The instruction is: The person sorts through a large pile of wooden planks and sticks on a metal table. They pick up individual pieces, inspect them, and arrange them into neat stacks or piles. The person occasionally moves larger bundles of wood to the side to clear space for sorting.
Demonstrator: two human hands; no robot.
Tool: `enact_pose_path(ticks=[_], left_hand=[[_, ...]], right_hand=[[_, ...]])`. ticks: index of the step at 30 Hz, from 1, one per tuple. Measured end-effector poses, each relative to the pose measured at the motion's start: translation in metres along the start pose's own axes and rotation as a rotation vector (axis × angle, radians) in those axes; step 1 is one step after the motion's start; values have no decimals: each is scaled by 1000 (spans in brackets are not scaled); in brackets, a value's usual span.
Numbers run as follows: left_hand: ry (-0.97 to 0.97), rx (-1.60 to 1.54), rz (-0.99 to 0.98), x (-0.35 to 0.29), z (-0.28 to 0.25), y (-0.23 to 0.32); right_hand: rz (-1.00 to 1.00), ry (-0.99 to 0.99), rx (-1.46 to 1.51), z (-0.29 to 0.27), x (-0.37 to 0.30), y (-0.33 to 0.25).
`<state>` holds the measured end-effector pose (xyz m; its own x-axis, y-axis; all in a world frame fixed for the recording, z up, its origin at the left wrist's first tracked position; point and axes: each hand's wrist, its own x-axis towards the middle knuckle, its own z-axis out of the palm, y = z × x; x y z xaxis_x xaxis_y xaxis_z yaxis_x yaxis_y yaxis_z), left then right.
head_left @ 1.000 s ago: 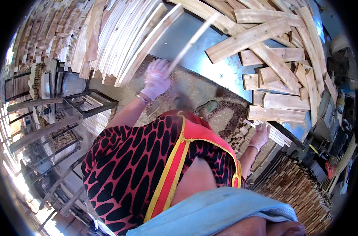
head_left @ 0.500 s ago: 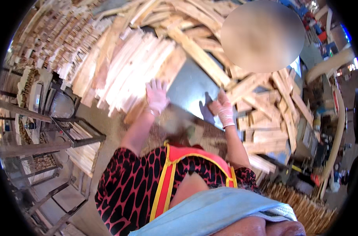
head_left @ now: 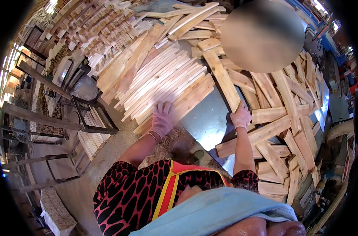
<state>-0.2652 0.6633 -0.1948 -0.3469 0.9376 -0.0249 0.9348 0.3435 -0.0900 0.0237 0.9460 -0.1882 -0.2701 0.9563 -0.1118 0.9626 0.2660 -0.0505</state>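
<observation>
Pale wooden strips (head_left: 163, 78), parallel at the bench's (head_left: 202, 114) near edge, seemingly for compactness; left hand (head_left: 162, 118) beside them, fingers parted. Long plank (head_left: 221, 76), mid-bench: right hand (head_left: 241, 117) clamped on its near end, apparently the handiest part.

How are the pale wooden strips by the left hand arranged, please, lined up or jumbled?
Lined up: the pale wooden strips lie side by side, roughly parallel, by the left hand, though their ends are uneven.
</observation>
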Motion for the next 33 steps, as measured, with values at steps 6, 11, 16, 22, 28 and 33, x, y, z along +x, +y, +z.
enact_pose_path(ticks=[6, 11, 16, 22, 28, 33], left_hand=[[152, 227, 57, 1, 9, 24], [-110, 113, 184, 15, -3, 8], [-59, -2, 130, 29, 41, -12], [-34, -93, 245, 28, -1, 6], [-103, 303, 269, 17, 1, 15], [-124, 131, 295, 20, 11, 13]], right_hand=[[78, -622, 1405, 28, -87, -1], [161, -663, 897, 40, -212, -98], [36, -792, 694, 21, -207, -201], [-234, -559, 848, 37, -148, -167], [888, 533, 511, 29, -149, 43], [883, 533, 1091, 47, -139, -6]])
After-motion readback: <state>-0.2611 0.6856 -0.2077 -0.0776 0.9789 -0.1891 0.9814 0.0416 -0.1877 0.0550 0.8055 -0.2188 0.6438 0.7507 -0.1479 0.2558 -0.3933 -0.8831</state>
